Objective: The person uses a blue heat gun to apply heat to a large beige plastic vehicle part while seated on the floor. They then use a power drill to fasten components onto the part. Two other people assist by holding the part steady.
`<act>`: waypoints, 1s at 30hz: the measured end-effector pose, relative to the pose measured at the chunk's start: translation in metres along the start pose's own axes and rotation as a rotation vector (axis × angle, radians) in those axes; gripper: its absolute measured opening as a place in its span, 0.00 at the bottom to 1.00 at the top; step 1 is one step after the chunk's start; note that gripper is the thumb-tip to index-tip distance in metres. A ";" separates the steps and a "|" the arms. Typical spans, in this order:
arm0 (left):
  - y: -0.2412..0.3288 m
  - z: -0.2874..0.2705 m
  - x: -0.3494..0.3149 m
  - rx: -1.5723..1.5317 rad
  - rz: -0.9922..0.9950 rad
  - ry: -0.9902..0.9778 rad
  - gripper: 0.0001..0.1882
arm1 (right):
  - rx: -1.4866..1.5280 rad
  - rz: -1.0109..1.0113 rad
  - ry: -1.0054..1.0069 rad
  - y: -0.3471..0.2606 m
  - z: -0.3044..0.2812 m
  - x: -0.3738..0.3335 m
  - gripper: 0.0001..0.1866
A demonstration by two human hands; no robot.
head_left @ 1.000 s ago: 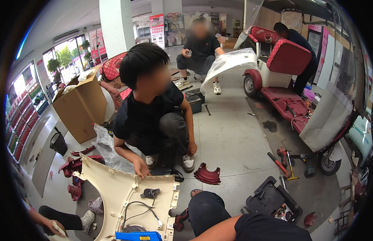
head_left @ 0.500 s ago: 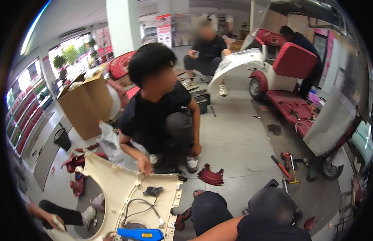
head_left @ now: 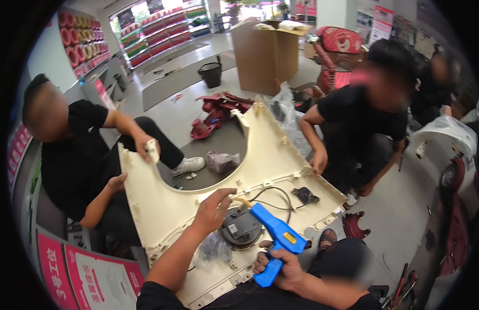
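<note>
A large cream plastic body panel lies tilted in front of me. My right hand grips a blue gun-shaped tool by its handle, its tip near a round dark part set in the panel. My left hand rests fingers apart on the panel just left of that tip. Black wires run across the panel to a small black part. One person on the left holds the panel's left edge with both hands. Another person on the right presses a hand on its right side.
A big cardboard box stands behind the panel. Red plastic parts lie on the floor near a black bucket. A red vehicle seat sits at the back, a vehicle at the right. Hand tools lie at the lower right.
The view has swung left and down. The panel now fills the middle, the person on the left has come into sight, and both my hands with the blue tool show fully.
</note>
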State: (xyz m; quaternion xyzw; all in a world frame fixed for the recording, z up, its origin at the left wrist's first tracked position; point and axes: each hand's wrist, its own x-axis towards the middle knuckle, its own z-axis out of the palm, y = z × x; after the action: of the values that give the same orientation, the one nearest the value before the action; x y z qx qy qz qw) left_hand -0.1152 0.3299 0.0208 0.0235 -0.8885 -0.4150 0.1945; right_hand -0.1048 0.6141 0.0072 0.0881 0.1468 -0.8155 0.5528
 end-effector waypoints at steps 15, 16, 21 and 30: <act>-0.001 -0.001 0.004 0.208 0.304 0.083 0.11 | 0.005 0.018 -0.117 0.001 -0.014 0.002 0.20; -0.005 -0.001 0.006 0.237 0.355 0.089 0.12 | 0.024 0.005 -0.136 0.000 -0.013 0.000 0.20; -0.021 -0.011 0.012 0.177 0.231 0.302 0.18 | 0.092 -0.046 -0.232 -0.004 -0.011 -0.009 0.19; 0.004 -0.151 -0.028 -0.761 -0.367 0.382 0.12 | 0.006 0.027 -0.372 -0.007 0.009 -0.009 0.20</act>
State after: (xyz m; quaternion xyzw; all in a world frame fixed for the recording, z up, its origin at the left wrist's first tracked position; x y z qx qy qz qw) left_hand -0.0334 0.2278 0.1023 0.1832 -0.6023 -0.7275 0.2729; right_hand -0.1079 0.6214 0.0192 -0.0606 0.0382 -0.8106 0.5812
